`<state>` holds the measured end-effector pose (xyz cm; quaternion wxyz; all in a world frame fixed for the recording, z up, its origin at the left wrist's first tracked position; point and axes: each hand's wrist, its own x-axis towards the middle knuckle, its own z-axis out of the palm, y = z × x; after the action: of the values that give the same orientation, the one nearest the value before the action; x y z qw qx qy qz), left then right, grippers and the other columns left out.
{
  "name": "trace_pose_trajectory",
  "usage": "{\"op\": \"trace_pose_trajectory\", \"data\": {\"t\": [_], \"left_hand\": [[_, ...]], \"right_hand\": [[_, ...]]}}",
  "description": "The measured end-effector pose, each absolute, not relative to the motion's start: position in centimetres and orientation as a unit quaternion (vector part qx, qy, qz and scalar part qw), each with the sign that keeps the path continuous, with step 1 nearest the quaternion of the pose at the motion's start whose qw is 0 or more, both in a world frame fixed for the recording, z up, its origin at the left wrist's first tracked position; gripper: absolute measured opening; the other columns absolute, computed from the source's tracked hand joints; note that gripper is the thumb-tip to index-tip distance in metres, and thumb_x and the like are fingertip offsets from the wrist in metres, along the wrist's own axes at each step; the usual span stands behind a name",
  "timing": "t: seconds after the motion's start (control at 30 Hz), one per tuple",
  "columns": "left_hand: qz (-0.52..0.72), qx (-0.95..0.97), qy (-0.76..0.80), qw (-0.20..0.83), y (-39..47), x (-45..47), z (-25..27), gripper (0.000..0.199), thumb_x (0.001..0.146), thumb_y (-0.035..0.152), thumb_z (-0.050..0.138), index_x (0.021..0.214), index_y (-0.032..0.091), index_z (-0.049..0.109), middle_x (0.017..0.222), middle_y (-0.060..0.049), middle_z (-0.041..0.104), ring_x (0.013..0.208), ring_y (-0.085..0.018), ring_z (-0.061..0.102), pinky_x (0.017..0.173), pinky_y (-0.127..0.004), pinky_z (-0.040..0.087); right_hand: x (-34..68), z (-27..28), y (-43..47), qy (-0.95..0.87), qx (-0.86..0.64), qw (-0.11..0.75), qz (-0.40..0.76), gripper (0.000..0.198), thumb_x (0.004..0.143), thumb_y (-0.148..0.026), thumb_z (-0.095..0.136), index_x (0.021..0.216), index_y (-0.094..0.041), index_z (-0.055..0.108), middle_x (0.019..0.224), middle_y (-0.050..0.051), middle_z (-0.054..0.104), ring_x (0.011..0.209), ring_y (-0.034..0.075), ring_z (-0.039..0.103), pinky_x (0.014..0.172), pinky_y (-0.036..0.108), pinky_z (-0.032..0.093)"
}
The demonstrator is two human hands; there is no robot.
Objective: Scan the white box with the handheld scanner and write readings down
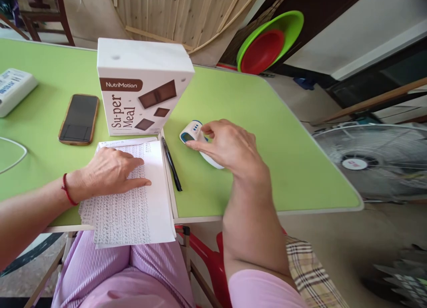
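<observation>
My left hand (115, 172) lies flat with fingers stretched over handwritten sheets of paper (158, 210), which overhang the table's front edge. A red string bracelet circles that wrist. On the right, my right hand (233, 150) has its thumb and fingers closed around a white and blue infrared thermometer (192, 129) that rests on the table; part of its body is hidden by the hand. Between the paper and the thermometer lies a black pen (171, 164). Behind the paper stands an upright white box (143, 90) printed "NutriMotion Su-per Meal".
The green folding table (267, 121) has a seam near the pen. A phone (80, 119) lies left of the box, with a white device (15, 90) and a cable farther left. A fan (360, 161) stands beyond the right edge. Green and red basins (263, 50) lean behind.
</observation>
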<state>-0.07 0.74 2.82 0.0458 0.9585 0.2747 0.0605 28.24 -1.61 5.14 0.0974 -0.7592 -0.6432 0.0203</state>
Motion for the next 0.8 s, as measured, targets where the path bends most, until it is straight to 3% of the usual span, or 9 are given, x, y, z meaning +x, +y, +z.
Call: {"op": "trace_pose_trajectory", "data": {"t": [0.07,0.2,0.3,0.43,0.53,0.63,0.8], "left_hand": [[-0.025,0.949,0.313,0.036,0.3,0.4,3.6,0.053,0.092,0.07,0.06,0.104,0.019,0.073,0.076,-0.007,0.075,0.067,-0.026,0.071,0.054,-0.032,0.041],[-0.121,0.93,0.344,0.056,-0.3,1.2,5.0,0.06,0.094,0.066,0.061,0.127,0.016,0.065,0.095,-0.011,0.077,0.086,-0.032,0.074,0.069,-0.038,0.049],[-0.146,0.923,0.35,0.066,-0.4,1.5,5.4,0.061,0.096,0.065,0.059,0.131,0.015,0.061,0.098,-0.011,0.076,0.089,-0.034,0.074,0.068,-0.039,0.049],[-0.151,0.922,0.35,0.066,-0.6,1.6,5.3,0.062,0.099,0.064,0.056,0.137,0.015,0.057,0.101,-0.012,0.075,0.089,-0.035,0.074,0.066,-0.039,0.047],[-0.146,0.921,0.356,0.061,-0.8,1.6,5.1,0.061,0.101,0.061,0.054,0.141,0.015,0.054,0.103,-0.013,0.073,0.091,-0.036,0.073,0.068,-0.041,0.049],[-0.124,0.925,0.356,0.051,-0.8,1.6,4.6,0.057,0.101,0.06,0.054,0.135,0.015,0.059,0.108,-0.015,0.069,0.096,-0.035,0.07,0.077,-0.045,0.052],[-0.039,0.937,0.346,0.015,-0.6,1.3,3.3,0.055,0.096,0.06,0.063,0.127,0.014,0.065,0.131,-0.02,0.057,0.119,-0.039,0.058,0.103,-0.054,0.045]], "right_hand": [[26.9,4.7,-1.8,-0.678,-0.716,0.142,0.087,0.02,0.08,-0.041,0.076,0.081,-0.021,0.069,0.081,0.005,0.073,0.073,0.021,0.066,0.066,0.033,0.048],[24.6,3.6,-2.0,-0.736,-0.64,0.116,0.185,0.008,0.079,-0.021,0.074,0.083,-0.021,0.068,0.07,0.0,0.071,0.063,0.016,0.064,0.062,0.03,0.048],[24.8,3.1,-1.9,-0.756,-0.616,0.141,0.17,0.019,0.08,-0.012,0.064,0.095,-0.022,0.07,0.064,-0.003,0.067,0.057,0.014,0.06,0.057,0.029,0.045],[26.8,2.6,-1.3,-0.725,-0.573,0.368,0.106,0.027,0.092,-0.019,0.048,0.103,-0.025,0.072,0.069,-0.001,0.066,0.057,0.015,0.059,0.053,0.029,0.048],[27.4,1.8,-0.6,-0.683,-0.495,0.534,0.051,0.029,0.096,-0.03,0.049,0.119,-0.028,0.067,0.093,0.004,0.068,0.082,0.019,0.068,0.07,0.036,0.059],[26.8,0.9,-0.1,-0.683,-0.452,0.57,0.062,0.041,0.093,-0.044,0.061,0.133,-0.032,0.057,0.108,0.005,0.064,0.098,0.022,0.068,0.085,0.042,0.061],[25.1,-0.1,0.2,-0.636,-0.48,0.596,0.102,0.027,0.101,-0.054,0.05,0.108,-0.03,0.059,0.074,-0.002,0.058,0.071,0.017,0.067,0.074,0.038,0.062]]}}
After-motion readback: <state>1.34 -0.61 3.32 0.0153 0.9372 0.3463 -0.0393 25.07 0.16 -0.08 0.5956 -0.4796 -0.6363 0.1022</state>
